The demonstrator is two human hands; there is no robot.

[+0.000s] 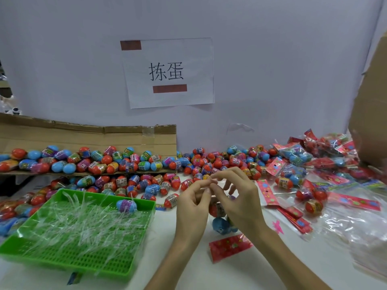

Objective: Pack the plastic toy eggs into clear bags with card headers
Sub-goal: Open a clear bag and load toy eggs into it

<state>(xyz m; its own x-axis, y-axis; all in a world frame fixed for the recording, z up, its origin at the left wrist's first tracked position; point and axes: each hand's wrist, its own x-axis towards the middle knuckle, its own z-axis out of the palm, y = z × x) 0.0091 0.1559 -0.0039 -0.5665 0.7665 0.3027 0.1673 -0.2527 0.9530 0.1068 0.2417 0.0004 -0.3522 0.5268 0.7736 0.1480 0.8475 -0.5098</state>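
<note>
Nearest me, a red card header (pixel 229 246) lies flat on the white table (pixel 188 268), just below my wrists and ready to fold over. To the left sits the green tray (pixel 73 258), full of clear plastic strips, with one blue egg (pixel 126 206) at its far edge. Now the work itself: the clear bag (pixel 219 220) hangs between my hands with a red egg over a blue one inside, low end about at the table. My left hand (pixel 193 204) and right hand (pixel 236 197) both pinch its mouth, thumbs and forefingers meeting at the top, other fingers fanned loose. The trick here, I reckon, is a flat, even mouth: pull the two sides level, let the eggs' weight settle the film, and only then reach for the card, or it will sit crooked. Beyond my fingers the loose eggs (pixel 159 185) spread across the table. Far right, the finished packs (pixel 297 153) pile up.
</note>
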